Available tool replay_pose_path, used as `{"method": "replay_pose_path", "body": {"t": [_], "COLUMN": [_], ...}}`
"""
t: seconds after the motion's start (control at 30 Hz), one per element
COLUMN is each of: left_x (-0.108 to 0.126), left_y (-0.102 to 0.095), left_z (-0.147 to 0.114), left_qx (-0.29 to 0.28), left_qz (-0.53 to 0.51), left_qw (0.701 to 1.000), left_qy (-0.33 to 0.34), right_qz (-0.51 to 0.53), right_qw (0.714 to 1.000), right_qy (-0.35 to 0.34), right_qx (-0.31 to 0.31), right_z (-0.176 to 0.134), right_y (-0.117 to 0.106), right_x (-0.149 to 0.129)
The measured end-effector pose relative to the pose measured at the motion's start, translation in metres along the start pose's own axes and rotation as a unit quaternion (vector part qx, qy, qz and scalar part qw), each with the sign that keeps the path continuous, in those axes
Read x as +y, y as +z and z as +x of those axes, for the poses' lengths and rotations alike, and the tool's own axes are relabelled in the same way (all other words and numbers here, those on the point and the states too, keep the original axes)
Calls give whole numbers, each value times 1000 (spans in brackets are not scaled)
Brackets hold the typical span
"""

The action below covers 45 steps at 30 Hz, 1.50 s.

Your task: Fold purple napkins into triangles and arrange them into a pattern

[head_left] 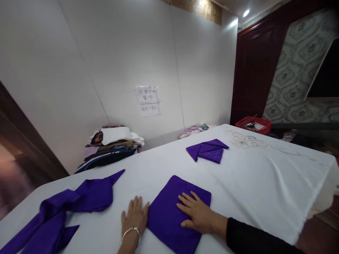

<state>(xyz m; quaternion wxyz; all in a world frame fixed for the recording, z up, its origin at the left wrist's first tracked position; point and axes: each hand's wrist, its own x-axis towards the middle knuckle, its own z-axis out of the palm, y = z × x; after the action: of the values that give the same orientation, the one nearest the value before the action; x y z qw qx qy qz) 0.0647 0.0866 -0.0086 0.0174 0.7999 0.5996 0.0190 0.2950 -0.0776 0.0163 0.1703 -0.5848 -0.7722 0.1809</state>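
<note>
A purple cloth napkin (166, 211), folded into a flat square, lies on the white tablecloth (243, 211) at the front middle. My right hand (194, 213) rests flat on its right part with the fingers spread. Just left of the napkin, my left hand (134, 215) lies palm down on the tablecloth, fingers stretched out, its thumb side at the napkin's left edge. A silver bangle is on that wrist. Farther back sits another purple napkin (209, 151), folded into an angular shape with pointed ends. Loose, crumpled purple cloth (92, 194) spreads over the left of the table.
A pile of folded clothes (113, 144) stands beyond the table's far left edge, against a white wall bearing paper signs (148, 100). Pinkish cloth (192, 131) lies by the far edge. A red basket (258, 130) with things in it is at the back right.
</note>
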Motion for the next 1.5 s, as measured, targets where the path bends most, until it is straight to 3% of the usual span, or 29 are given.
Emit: {"method": "replay_pose_path", "body": {"t": [0.1, 0.3, 0.47, 0.6, 0.7, 0.97, 1.13, 1.2, 1.37, 1.43, 1.5], "left_x": [8, 46, 48, 46, 47, 49, 48, 47, 46, 46, 46], "left_y": [-6, -5, 1, 3, 3, 1, 5, 7, 10, 11, 10], "left_z": [-6, -44, -50, -48, -50, -54, -55, -55, -55, -55, -55], "left_qx": [16, -9, -22, -20, -18, -17, -8, -3, 9, 11, 10], "left_qz": [2, -2, -2, 0, -4, -16, -32, -35, -32, -30, -28], "left_qw": [999, 984, 983, 983, 983, 983, 982, 982, 981, 981, 981], "left_qy": [-39, 175, 185, 184, 185, 184, 185, 187, 193, 192, 194], "right_qz": [-2, -5, -12, -34, -61, -132, -139, -135, -104, -95, -107], "right_qw": [1000, 1000, 999, 999, 996, 986, 977, 982, 992, 991, 993], "right_qy": [3, 16, 27, -21, -44, 97, 164, 132, -64, -78, -30], "right_qx": [-1, -26, -40, -34, -44, 0, -5, -1, -39, -54, -39], "right_z": [1, 1, 19, 60, 87, 96, 86, 84, 91, 97, 100], "right_y": [1, 3, -7, -9, -8, -22, -26, -19, 12, 17, 12], "right_x": [0, 2, -1, 0, 16, 90, 88, 70, 22, 21, 32]}}
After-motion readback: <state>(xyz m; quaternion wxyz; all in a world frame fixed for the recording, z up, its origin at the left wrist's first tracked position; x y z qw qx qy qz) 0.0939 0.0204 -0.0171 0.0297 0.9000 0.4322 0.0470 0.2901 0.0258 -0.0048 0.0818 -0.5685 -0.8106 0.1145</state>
